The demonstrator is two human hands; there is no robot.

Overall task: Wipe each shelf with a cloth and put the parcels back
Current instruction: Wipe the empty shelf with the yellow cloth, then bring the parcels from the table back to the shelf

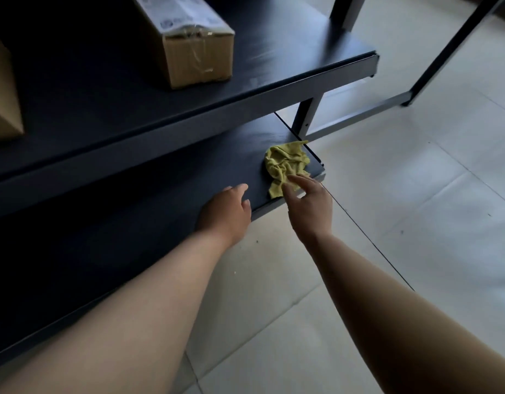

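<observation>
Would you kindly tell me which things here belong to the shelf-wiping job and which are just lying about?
Job: green cloth, lower shelf, upper shelf, taped parcel, second parcel at the left edge, right hand at the cloth, left hand.
Just there: tiled floor, neighbouring metal frame.

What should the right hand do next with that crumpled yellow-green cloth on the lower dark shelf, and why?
Probably close the right hand on the crumpled yellow-green cloth and lift it. Its open fingers reach the cloth's near edge without gripping, the cloth lies bunched at the right corner of the lower dark shelf, and the left hand holds nothing, so wiping cannot start.
</observation>
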